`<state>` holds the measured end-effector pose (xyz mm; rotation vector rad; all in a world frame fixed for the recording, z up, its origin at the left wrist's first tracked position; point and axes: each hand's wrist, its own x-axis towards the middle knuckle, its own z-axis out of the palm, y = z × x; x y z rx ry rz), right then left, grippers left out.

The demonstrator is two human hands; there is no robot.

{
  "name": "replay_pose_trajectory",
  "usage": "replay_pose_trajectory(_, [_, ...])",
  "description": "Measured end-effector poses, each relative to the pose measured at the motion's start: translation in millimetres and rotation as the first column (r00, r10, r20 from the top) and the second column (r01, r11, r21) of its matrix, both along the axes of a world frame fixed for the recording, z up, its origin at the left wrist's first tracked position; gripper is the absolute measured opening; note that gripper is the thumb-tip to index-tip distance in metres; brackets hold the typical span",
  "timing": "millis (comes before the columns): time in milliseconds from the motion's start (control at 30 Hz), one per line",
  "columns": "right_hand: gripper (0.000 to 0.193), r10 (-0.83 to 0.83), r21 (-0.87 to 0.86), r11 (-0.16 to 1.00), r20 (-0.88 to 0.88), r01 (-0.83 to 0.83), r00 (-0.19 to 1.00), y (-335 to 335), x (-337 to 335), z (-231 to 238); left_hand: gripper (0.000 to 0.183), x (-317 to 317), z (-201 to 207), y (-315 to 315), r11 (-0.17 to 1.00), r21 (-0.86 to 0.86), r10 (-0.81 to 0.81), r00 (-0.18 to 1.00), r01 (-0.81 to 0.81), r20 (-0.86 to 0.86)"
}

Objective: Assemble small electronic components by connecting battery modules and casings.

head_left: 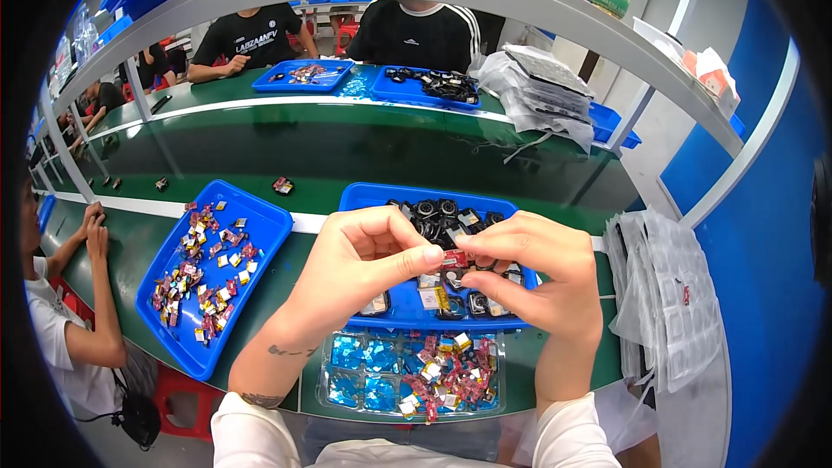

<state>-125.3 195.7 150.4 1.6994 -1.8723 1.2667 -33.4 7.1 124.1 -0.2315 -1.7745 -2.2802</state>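
Thumb and forefinger of my left hand (368, 256) are closed on the left end of a small red circuit board (454, 257). My right hand (546, 269) pinches at the board's right side, its fingertips partly covering it. A silver-and-yellow battery cell (432, 297) shows just below the board; whether it is joined to it I cannot tell. Both hands are over a blue tray (381, 194) of round black housings (429, 210). Nearer me, a clear compartment tray (326, 381) holds blue film pieces (381, 355) and a heap of red boards with cells (451, 373).
Another blue tray (279, 221) with scattered boards and cells stands at the left. Loose parts (282, 185) lie on the green conveyor (347, 139). Stacked clear plastic trays (672, 303) stand at the right. A person (82, 329) sits at left; others sit across, behind blue trays (303, 75).
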Motion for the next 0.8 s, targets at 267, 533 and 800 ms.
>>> replay_pose_trajectory(267, [0.009,0.015,-0.012,1.000,0.287,-0.013,0.958,0,-7,-3,0.008,-2,2,2,0.975,-0.206,0.078,0.996,-0.085,-0.039])
replay_pose_trajectory(533, [0.031,-0.010,-0.089,0.996,0.095,0.019,0.995,-9,-8,-1,0.009,-6,-3,7,0.896,-0.341,0.220,0.951,-0.285,-0.218])
replay_pose_trajectory(800, [0.029,-0.036,-0.118,0.993,-0.208,0.011,0.978,-15,-19,-9,0.012,-4,1,9,0.977,-0.145,0.130,0.978,-0.154,-0.166])
